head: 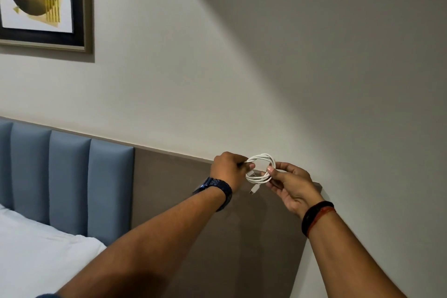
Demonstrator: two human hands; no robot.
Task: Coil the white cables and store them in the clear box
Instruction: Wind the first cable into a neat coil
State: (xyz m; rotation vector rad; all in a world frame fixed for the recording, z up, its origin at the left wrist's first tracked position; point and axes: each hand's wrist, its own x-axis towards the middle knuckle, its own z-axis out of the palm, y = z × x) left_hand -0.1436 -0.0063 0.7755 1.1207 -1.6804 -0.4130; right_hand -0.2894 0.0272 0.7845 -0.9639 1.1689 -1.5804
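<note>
A white cable [261,159] is wound into a small round coil, held up in front of the wall. My left hand [228,170] pinches the coil's left side, with a dark blue watch on that wrist. My right hand [291,185] grips the coil's right side between thumb and fingers; black and red bands circle that wrist. One short end with a plug [254,189] hangs below the coil. The clear box is not in view.
A brown wall panel [183,201] runs behind my arms, next to a blue padded headboard [70,181]. A white bed [36,254] lies at the lower left. A framed picture [41,0] hangs at the upper left.
</note>
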